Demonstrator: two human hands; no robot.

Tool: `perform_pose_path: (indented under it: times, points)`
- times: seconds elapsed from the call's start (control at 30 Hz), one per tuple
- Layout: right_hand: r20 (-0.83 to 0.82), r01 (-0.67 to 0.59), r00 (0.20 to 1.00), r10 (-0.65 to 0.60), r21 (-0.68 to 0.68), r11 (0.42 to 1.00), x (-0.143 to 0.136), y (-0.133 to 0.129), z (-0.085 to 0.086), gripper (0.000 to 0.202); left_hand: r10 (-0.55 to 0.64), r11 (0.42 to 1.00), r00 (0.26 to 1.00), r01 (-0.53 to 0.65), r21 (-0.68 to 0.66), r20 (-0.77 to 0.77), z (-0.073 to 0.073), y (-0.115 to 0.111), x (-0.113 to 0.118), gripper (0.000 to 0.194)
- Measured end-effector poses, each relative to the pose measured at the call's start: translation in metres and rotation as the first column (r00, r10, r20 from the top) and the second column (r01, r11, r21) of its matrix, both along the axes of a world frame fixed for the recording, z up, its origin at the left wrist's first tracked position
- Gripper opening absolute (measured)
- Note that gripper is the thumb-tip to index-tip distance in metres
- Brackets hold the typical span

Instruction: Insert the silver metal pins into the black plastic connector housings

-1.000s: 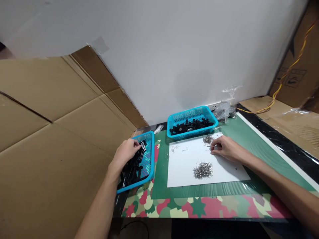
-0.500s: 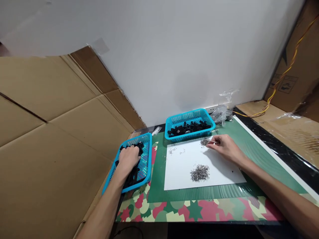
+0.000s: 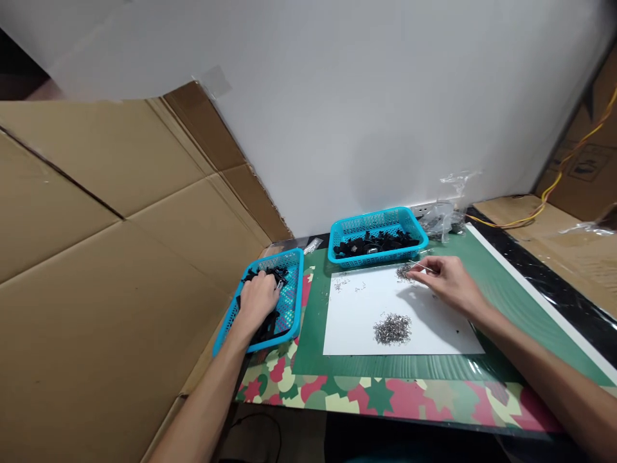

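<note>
My left hand (image 3: 259, 299) reaches into the left blue basket (image 3: 299, 283), fingers curled down among small black parts (image 3: 270, 326). A black part with a shiny bit shows at its fingertips; the rest of the grip is hidden. In my right hand (image 3: 448, 281) is a thin metal tool, apparently tweezers (image 3: 420, 265), pinched between thumb and fingers. Its tip points left, above a small pile of tiny metal pieces (image 3: 403, 273) at the back of a white sheet (image 3: 347, 331). A larger pile of tiny bent metal pieces (image 3: 393, 329) lies nearer the front of the sheet.
Another blue basket (image 3: 378, 259) of black parts stands behind the sheet. Clear plastic bags (image 3: 442, 218) lie right of it. A cardboard panel (image 3: 168, 257) borders the left side, with a white wall (image 3: 337, 116) behind. Loose metal pieces (image 3: 340, 283) lie at the sheet's back left.
The whole view has shifted slightly, so things appear farther right. My left hand has turned a little in the basket, and a black part now shows by its fingers. My right hand still holds the tweezers.
</note>
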State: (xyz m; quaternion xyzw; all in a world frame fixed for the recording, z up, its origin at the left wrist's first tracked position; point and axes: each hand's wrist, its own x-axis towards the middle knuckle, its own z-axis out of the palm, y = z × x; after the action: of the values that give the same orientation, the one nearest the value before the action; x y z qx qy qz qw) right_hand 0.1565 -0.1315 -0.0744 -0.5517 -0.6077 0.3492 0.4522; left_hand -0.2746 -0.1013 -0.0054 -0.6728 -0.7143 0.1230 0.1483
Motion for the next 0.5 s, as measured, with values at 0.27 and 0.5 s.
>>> perform_pose_path:
  times: [0.27,0.5]
  points:
    - [-0.037,-0.053,0.998,0.051,-0.036,0.998,-0.001,-0.002,-0.001,0.046,-0.023,0.99,0.959,-0.017,0.138,0.283,-0.002,0.008,-0.001,0.015]
    - [-0.117,-0.085,0.99,0.079,-0.045,0.995,-0.004,-0.003,-0.001,0.044,-0.123,0.973,0.818,-0.012,0.231,0.562,0.006,0.022,0.01,0.016]
